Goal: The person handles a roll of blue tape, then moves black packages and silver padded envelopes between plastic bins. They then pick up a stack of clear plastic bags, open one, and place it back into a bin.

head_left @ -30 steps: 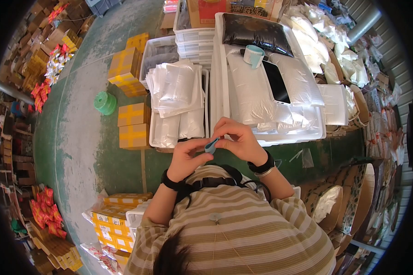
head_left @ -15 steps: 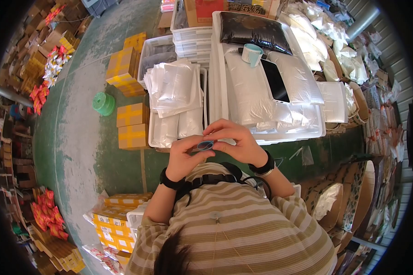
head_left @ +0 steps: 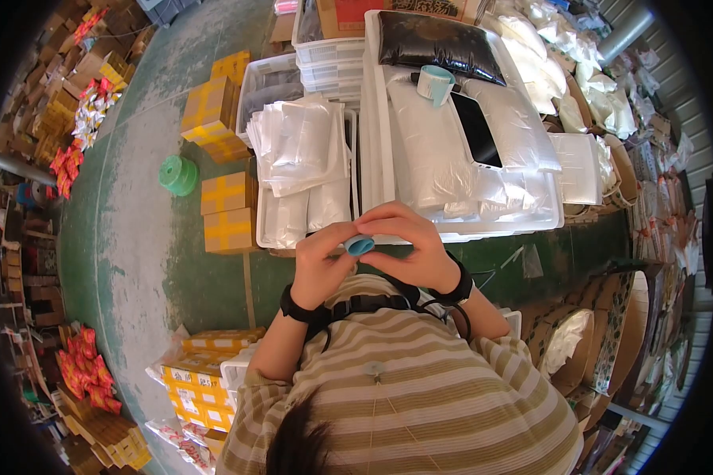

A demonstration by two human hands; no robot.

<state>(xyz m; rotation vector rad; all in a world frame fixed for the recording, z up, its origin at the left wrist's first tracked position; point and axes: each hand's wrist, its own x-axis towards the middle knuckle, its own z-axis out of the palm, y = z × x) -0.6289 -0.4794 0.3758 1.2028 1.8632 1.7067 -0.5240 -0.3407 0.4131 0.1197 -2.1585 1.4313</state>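
A small light-blue rolled strip point(head_left: 360, 245) is held between both hands in front of my waist, its hollow end facing up toward me. My left hand point(head_left: 322, 260) pinches it from the left. From the right, my right hand point(head_left: 413, 244) closes fingers and thumb around it; the fingertips partly hide the strip. Beyond the hands, a larger light-blue roll of labels point(head_left: 436, 85) stands on silver bags point(head_left: 424, 150) in a white crate point(head_left: 376, 134). Beside that roll lies a dark-screened phone or tablet point(head_left: 475, 131).
A stack of flat clear-white bags point(head_left: 301, 142) lies on another white crate just ahead of my left hand. A black bag point(head_left: 440, 51) tops the far end of the large crate. Yellow-taped cartons point(head_left: 228, 214) and a green spool point(head_left: 178, 176) stand on the floor at left.
The blue strip has tilted, so more of its inside shows. Both hands have shifted slightly around it, still holding it in nearly the same place.
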